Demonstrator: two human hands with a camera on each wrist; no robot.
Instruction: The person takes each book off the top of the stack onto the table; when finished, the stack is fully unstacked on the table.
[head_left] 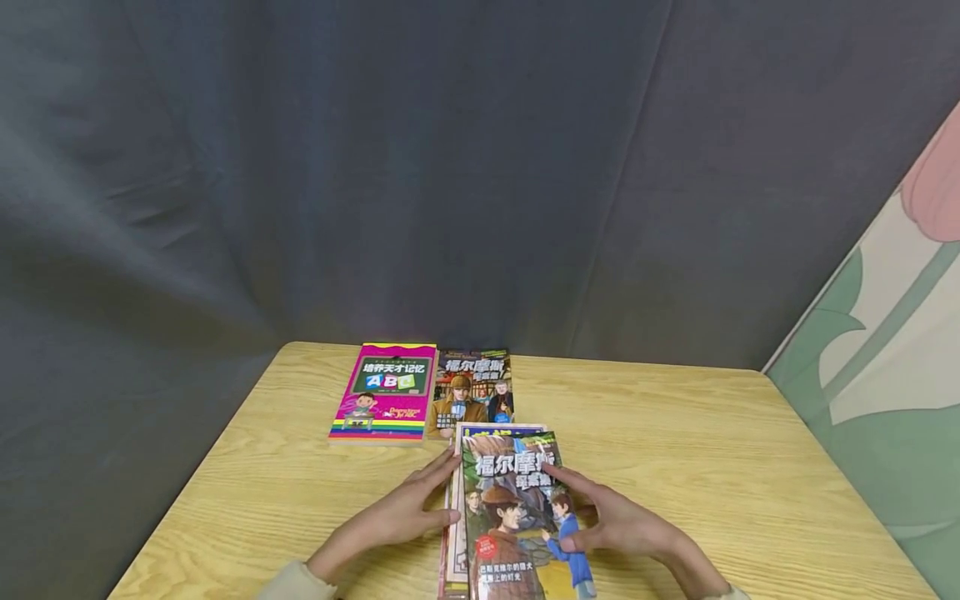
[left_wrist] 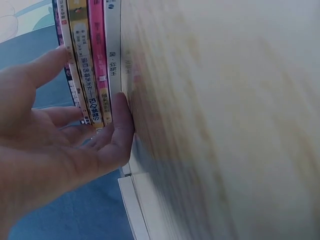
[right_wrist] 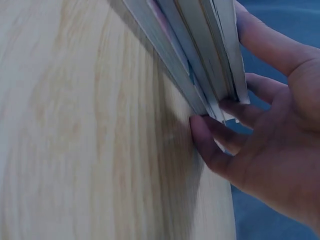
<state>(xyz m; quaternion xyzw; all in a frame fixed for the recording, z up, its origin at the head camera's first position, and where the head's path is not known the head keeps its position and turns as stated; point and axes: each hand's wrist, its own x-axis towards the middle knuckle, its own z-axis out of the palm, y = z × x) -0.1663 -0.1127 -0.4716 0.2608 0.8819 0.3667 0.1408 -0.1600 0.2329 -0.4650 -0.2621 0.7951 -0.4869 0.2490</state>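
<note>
A stack of several books lies near the front of the table, topped by an illustrated book (head_left: 510, 517) with a figure in a brown cap and one in blue. Beneath it, a pale-edged cover sticks out at the left and far sides. My left hand (head_left: 393, 512) holds the stack's left side, its fingers bent against the coloured spines (left_wrist: 97, 55) and its thumb by the upper books. From the right, my right hand (head_left: 626, 517) grips the page edges (right_wrist: 205, 55), thumb at the top cover's edge. The lowest fingers reach down close to the tabletop.
Beyond the stack, a pink ABC book (head_left: 390, 404) and a second illustrated book (head_left: 476, 387) lie side by side near the table's far edge. A dark curtain (head_left: 450, 167) hangs behind the wooden table (head_left: 712, 450). Painted flowers cover the wall (head_left: 900, 333) on the right.
</note>
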